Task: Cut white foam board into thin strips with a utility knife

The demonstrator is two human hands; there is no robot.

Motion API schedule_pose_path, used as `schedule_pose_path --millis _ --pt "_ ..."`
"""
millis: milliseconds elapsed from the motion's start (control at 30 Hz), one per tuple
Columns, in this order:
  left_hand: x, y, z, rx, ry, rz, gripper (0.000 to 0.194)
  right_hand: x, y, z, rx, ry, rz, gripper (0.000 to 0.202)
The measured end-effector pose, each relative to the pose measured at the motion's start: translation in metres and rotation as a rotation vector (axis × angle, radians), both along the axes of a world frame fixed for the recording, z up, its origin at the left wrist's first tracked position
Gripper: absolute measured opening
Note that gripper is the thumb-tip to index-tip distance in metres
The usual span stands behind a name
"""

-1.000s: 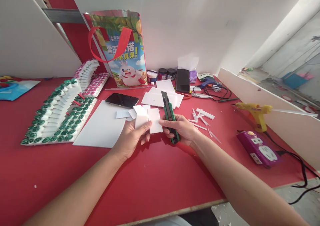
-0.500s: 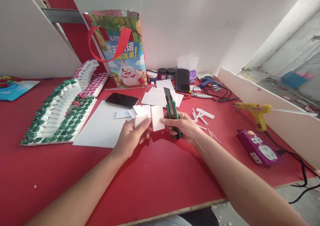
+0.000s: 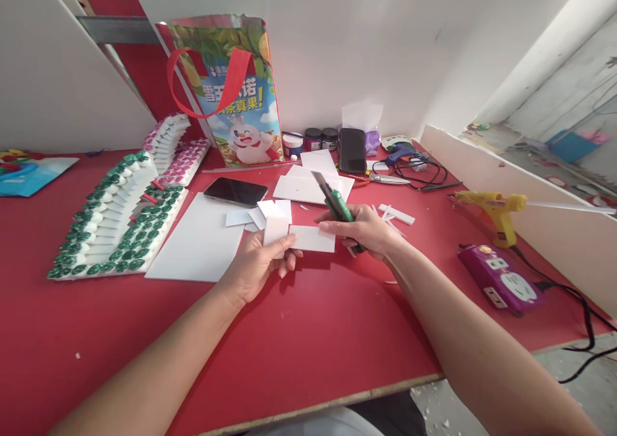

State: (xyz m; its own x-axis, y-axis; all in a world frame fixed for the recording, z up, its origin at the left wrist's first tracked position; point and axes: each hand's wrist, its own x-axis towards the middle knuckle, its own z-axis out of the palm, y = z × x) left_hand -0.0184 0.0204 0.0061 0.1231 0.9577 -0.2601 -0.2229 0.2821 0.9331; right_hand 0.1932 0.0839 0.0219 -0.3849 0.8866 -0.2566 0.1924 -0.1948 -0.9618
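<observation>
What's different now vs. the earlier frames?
The white card at the right hand has turned from upright to lengthwise, its left end now at the left thumb. The green cutter tilted, its blade leaning further left. No visible release: the left hand still holds its white piece, the right the cutter. Unmoved on the table: glue gun, bag.

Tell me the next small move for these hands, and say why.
I'd probably lay the green cutter on the red table first: its blade is out, and the right hand holds it while also pinching the sideways white piece, beside the other white piece in the left hand.
</observation>
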Motion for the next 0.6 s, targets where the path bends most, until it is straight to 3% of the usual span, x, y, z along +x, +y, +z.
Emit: schedule_pose_path --millis 133,367,467,600 --pt "0.000 0.001 0.000 0.021 0.012 0.092 0.031 -0.003 0.001 -0.005 -0.050 0.090 -0.066 0.039" --pt "0.001 0.001 -0.003 0.054 0.121 0.088 0.034 -0.004 0.001 -0.004 -0.066 0.136 -0.109 0.040" --pt "-0.001 0.000 0.001 0.113 0.248 0.133 0.037 0.000 0.003 -0.002 -0.056 0.096 -0.111 0.038" --pt "-0.007 -0.002 0.005 0.241 0.541 0.082 0.048 0.006 0.005 0.000 -0.013 -0.054 -0.073 0.032"
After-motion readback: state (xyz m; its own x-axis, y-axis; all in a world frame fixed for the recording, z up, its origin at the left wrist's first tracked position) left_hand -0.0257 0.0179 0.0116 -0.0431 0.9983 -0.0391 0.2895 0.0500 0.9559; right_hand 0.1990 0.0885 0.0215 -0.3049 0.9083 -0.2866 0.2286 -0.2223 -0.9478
